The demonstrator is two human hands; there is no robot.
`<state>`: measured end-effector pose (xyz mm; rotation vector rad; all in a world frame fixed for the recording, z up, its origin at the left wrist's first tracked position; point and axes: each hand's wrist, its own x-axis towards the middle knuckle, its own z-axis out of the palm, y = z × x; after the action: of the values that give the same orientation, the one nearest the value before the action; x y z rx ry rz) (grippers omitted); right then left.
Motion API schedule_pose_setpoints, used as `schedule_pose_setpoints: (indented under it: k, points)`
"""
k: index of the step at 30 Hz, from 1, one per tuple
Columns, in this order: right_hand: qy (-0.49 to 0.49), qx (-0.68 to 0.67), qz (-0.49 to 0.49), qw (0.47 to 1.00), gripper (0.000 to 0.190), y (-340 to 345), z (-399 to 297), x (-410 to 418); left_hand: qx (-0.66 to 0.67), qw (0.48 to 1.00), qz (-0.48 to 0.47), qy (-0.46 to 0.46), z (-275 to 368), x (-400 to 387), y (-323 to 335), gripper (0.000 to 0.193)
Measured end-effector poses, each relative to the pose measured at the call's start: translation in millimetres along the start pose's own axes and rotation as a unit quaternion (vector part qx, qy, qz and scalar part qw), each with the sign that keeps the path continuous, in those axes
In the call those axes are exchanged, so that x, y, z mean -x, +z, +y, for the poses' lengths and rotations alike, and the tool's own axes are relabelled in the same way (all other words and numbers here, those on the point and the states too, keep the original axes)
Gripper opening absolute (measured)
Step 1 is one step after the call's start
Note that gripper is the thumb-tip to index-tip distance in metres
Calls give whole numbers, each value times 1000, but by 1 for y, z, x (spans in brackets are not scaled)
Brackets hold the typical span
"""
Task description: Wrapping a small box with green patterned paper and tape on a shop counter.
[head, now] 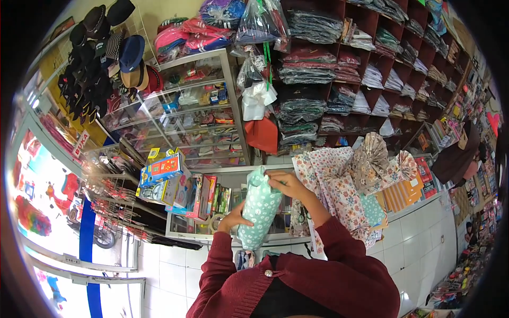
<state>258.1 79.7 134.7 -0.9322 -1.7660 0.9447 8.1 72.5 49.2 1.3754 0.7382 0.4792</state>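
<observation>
A tall bundle in mint-green wrapping paper with white daisies (pixel 260 212) stands slightly tilted before me, over the glass counter's near side. My left hand (pixel 234 218) holds its lower left side, thumb across the front. At the upper end, my right hand (pixel 288 185) pinches the paper's gathered edge between thumb and fingers. What the paper encloses is hidden. Right of the bundle, floral wrapping sheets (pixel 322 171) drape over the counter, with fan-pleated wrapped gifts (pixel 370 153) on top. A roll of tape (pixel 216 223) lies near my left wrist.
Boxed toys (pixel 161 171) crowd the counter's left end beside a wire rack (pixel 113 206). Behind it stand a glass display cabinet (pixel 191 115) and shelves of bagged clothes (pixel 310 67). Orange striped envelopes (pixel 401 194) lie at right. White floor tiles (pixel 417 238) extend beyond the counter's right end.
</observation>
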Motion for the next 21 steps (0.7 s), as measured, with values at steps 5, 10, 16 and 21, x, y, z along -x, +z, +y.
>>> schedule_pose_setpoints:
  k: [5,10,16,21]
  points:
    - [194,-3,48,980,36,2,7,2,90,992,31,-78,-10,0,5,95]
    - [-57,97,137,984,44,-3,6,-16,-55,997,30,-36,-2,-4,9,89]
    - [107,10,-65,992,30,-5,11,-13,-19,994,80,-65,-7,7,10,88]
    - [232,33,-56,971,48,18,32,13,7,990,105,-91,-5,18,22,82]
